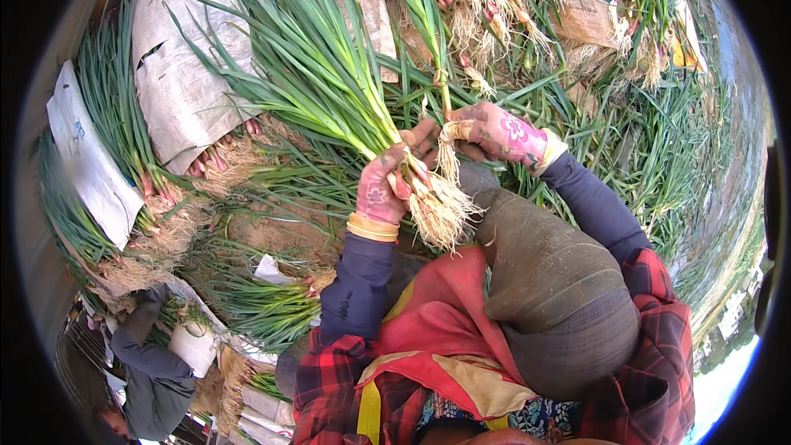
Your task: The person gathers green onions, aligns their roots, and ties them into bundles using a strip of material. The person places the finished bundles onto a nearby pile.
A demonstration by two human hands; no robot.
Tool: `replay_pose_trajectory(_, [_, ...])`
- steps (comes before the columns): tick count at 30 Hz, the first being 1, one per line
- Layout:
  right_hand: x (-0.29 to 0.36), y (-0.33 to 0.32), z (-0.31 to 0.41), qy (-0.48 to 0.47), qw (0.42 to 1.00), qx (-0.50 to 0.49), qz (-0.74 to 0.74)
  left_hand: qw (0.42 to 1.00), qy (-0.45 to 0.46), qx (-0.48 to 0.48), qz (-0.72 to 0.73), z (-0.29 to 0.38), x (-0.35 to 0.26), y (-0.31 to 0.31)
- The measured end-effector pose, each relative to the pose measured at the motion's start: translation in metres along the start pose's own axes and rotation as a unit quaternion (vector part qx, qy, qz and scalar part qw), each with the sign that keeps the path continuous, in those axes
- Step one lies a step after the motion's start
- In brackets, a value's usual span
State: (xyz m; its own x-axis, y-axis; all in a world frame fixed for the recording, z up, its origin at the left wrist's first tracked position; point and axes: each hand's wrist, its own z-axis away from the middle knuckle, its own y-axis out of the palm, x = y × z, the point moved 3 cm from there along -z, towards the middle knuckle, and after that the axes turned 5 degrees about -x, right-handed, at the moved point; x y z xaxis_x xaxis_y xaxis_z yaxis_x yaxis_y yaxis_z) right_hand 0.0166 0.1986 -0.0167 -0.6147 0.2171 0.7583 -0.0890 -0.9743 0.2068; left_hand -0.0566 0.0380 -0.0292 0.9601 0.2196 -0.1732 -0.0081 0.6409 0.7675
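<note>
My left hand, in a dirty pink glove with a flower print, grips a bunch of green onions just above its pinkish bulbs. The leaves fan out toward the upper left, and the pale roots hang over my lap. Close beside it, my right hand, gloved alike, pinches a thinner green onion stalk near its base. That stalk stands nearly upright in the picture, its roots dangling below my fingers. Some fingertips of both hands are hidden behind the plants.
Loose green leaves litter the ground on the right. Rooted onion piles lie ahead. Woven sacks cover more bunches at the left. Another onion bundle rests by my left arm. A person is bent over at lower left.
</note>
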Motion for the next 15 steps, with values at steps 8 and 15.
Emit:
replay_pose_trajectory(8, [-0.004,0.023,-0.010,-0.059,0.925,-0.019,0.375,0.986,-0.020,-0.138,-0.088,0.001,0.010,-0.005])
replay_pose_trajectory(15, [0.012,-0.007,0.002,-0.025,0.982,-0.174,-0.072,0.971,0.017,-0.215,-0.107,-0.001,0.013,-0.004])
